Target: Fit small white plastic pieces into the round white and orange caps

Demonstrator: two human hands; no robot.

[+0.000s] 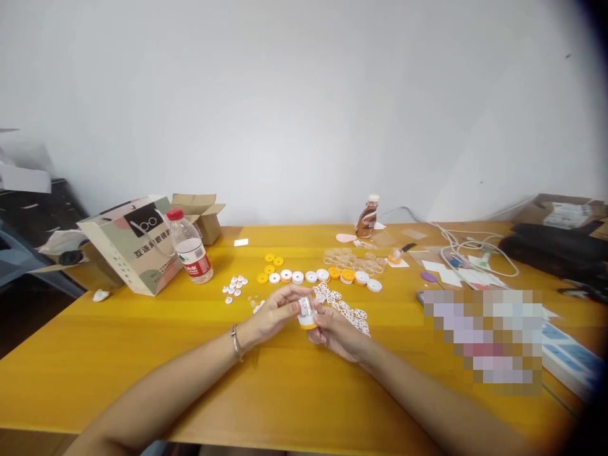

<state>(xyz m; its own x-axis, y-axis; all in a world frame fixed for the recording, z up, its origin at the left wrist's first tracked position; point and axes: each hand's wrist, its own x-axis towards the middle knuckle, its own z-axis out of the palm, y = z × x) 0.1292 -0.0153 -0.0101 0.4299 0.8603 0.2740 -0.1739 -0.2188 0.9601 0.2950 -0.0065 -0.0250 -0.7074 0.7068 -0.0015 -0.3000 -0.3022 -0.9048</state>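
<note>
Both my hands meet over the middle of the yellow table (142, 354). My left hand (275, 310), with a bracelet on its wrist, pinches the clear top of a small capsule with an orange base (306, 313). My right hand (335, 330) grips the same capsule from below and the right. Just beyond the hands lies a heap of white perforated discs (349, 310). A row of orange and white round caps (323, 275) runs behind it, with several clear cups (354, 259) further back and small white pieces (235, 285) to the left.
A water bottle with a red cap (190, 253) leans on a paper bag (130, 250) at the left, beside a small cardboard box (202, 212). A brown drink bottle (367, 218) stands at the back. Cables (470, 250), papers and a dark case (555, 244) fill the right side.
</note>
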